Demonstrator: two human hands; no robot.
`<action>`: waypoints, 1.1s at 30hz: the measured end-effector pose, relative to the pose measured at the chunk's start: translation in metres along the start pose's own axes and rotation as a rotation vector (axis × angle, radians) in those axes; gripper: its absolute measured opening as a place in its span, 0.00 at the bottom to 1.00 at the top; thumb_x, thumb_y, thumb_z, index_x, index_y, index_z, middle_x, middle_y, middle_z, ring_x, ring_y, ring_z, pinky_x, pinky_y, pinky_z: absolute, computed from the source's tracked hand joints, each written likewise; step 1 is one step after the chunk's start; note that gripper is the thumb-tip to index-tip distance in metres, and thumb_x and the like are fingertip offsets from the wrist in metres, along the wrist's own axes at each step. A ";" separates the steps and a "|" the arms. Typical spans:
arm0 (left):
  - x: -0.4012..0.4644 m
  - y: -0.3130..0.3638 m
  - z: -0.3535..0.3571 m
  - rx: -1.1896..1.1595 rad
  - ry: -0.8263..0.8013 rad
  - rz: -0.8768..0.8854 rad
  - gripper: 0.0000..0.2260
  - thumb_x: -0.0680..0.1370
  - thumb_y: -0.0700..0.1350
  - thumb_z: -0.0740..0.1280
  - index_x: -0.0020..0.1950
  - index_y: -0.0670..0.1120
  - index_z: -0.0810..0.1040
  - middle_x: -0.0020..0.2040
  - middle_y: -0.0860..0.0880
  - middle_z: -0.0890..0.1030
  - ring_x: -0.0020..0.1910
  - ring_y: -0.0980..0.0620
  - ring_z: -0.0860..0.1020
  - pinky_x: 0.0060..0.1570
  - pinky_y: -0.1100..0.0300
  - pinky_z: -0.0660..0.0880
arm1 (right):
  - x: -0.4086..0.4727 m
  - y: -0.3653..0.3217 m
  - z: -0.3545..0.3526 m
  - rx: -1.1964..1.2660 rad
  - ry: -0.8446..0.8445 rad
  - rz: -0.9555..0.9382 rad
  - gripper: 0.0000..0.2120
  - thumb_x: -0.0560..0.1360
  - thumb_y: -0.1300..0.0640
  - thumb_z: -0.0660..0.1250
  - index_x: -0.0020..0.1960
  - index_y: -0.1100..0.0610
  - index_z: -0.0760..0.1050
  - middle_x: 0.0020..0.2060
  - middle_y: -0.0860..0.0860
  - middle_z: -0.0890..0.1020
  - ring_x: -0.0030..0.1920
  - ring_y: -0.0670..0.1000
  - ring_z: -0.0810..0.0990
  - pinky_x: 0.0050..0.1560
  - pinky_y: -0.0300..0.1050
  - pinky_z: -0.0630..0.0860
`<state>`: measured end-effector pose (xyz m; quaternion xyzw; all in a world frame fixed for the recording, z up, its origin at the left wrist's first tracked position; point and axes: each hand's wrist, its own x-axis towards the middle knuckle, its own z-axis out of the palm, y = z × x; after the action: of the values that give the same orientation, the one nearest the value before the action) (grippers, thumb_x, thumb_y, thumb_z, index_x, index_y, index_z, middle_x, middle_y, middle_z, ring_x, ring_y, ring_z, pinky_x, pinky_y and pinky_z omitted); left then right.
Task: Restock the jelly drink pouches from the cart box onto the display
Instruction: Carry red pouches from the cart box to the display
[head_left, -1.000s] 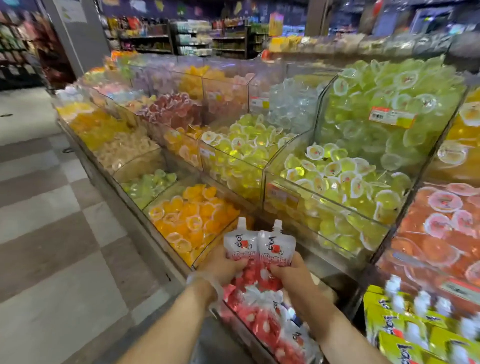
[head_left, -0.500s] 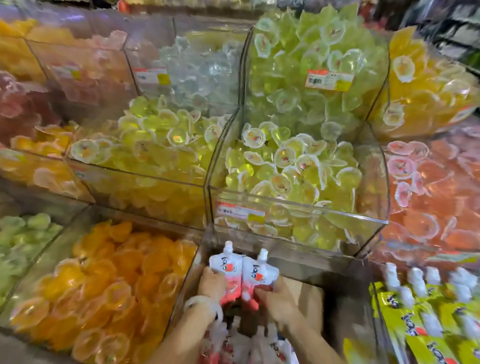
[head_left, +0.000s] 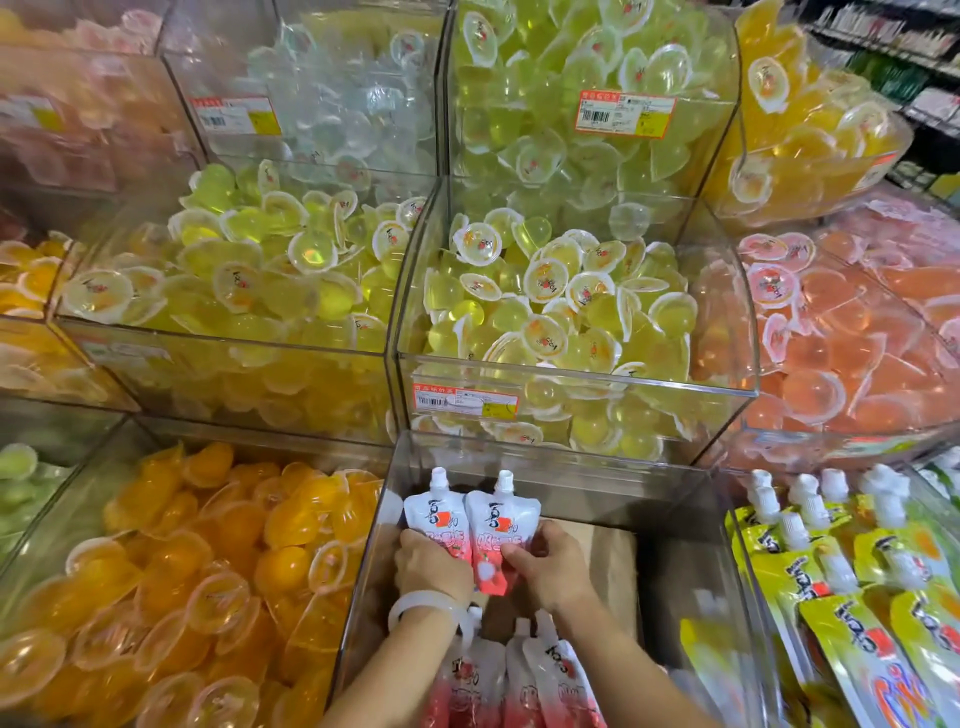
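Little can be read. The two red-and-white pouches (head_left: 470, 525) low in the middle of the frame each carry a bold black brand mark with a small red square beside it; its characters cannot be made out. The same black mark with a red square shows on the yellow-green pouches (head_left: 852, 613) at the lower right and, small, on the jelly cup lids (head_left: 543, 280) in the middle. An orange-and-yellow price tag (head_left: 465, 402) with a barcode sits on the centre bin's front wall; like tags (head_left: 626, 115) sit on the upper bins, their print too small to read.
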<state>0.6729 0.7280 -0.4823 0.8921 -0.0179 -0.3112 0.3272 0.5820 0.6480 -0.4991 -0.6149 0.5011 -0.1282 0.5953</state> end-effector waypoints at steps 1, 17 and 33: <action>-0.001 -0.001 -0.001 0.025 -0.014 0.014 0.21 0.75 0.39 0.66 0.66 0.38 0.64 0.66 0.38 0.70 0.66 0.38 0.70 0.66 0.49 0.68 | 0.000 0.000 0.000 -0.011 -0.004 0.001 0.11 0.72 0.67 0.69 0.41 0.53 0.72 0.36 0.48 0.79 0.39 0.49 0.78 0.37 0.30 0.74; -0.015 -0.013 -0.015 0.122 -0.098 0.128 0.32 0.75 0.36 0.64 0.77 0.42 0.54 0.73 0.41 0.63 0.72 0.41 0.65 0.69 0.52 0.66 | -0.020 0.003 -0.001 -0.153 -0.022 0.101 0.17 0.67 0.66 0.71 0.51 0.57 0.70 0.43 0.54 0.81 0.45 0.55 0.82 0.47 0.52 0.81; -0.108 0.052 -0.017 0.430 -0.049 0.750 0.29 0.77 0.40 0.62 0.76 0.46 0.54 0.76 0.46 0.55 0.76 0.46 0.54 0.73 0.57 0.54 | -0.085 -0.059 -0.062 -0.763 0.064 -0.329 0.24 0.75 0.58 0.64 0.70 0.58 0.63 0.67 0.57 0.67 0.68 0.58 0.66 0.68 0.46 0.64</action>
<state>0.6042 0.7223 -0.3832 0.8641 -0.4129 -0.1809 0.2237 0.5230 0.6631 -0.3952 -0.8589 0.4260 -0.0458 0.2804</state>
